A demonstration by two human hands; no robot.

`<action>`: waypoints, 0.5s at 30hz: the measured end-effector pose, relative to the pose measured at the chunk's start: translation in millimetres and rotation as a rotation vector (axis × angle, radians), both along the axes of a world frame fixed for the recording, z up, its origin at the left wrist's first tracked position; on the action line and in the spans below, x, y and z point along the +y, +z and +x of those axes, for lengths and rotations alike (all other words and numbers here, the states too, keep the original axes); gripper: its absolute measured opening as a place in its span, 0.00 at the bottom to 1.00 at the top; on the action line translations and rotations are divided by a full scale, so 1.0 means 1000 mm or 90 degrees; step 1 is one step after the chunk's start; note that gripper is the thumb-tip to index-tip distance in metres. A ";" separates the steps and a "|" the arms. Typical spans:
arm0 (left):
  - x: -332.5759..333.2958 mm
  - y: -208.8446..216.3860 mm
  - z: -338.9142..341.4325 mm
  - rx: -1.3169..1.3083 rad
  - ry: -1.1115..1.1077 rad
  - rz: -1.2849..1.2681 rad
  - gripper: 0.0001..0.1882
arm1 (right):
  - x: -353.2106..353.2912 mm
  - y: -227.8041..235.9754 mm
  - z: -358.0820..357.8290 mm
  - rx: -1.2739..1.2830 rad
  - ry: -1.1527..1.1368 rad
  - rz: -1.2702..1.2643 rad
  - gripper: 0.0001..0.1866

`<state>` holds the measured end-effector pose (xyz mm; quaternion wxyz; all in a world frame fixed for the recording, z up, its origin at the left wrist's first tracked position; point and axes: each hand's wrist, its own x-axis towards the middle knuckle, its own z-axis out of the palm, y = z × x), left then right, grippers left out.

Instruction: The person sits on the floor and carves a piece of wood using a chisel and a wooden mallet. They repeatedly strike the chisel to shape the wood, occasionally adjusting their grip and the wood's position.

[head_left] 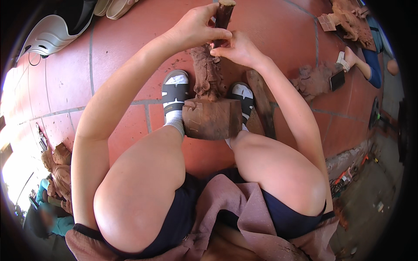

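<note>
A dark round wooden stick (223,18) with a pale cut end stands nearly upright at the top. My left hand (198,29) is closed around it, thumb pressed across its side. Close by, my right hand (240,51) is closed with thumb and fingers pinched at the stick's lower end; what lies in that pinch is hidden. Just below both hands is a reddish-brown carved wooden figure (206,71) with deep relief. Its thick, uncarved wooden block base (212,118) sits between my feet, toward me.
A wooden slab (261,102) lies right of my right sandal (242,99). Further right are another carving (315,82) and another person's foot (349,57). A white plastic chair (54,37) stands upper left. Another person's teal sleeve (63,224) shows lower left. Wood chips dot the tiles.
</note>
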<state>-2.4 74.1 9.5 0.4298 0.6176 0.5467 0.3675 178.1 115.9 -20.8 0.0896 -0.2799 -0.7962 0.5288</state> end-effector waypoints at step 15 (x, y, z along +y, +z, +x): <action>-0.011 -0.013 -0.006 -0.069 0.068 -0.053 0.33 | -0.001 -0.005 -0.009 -0.090 0.057 0.151 0.18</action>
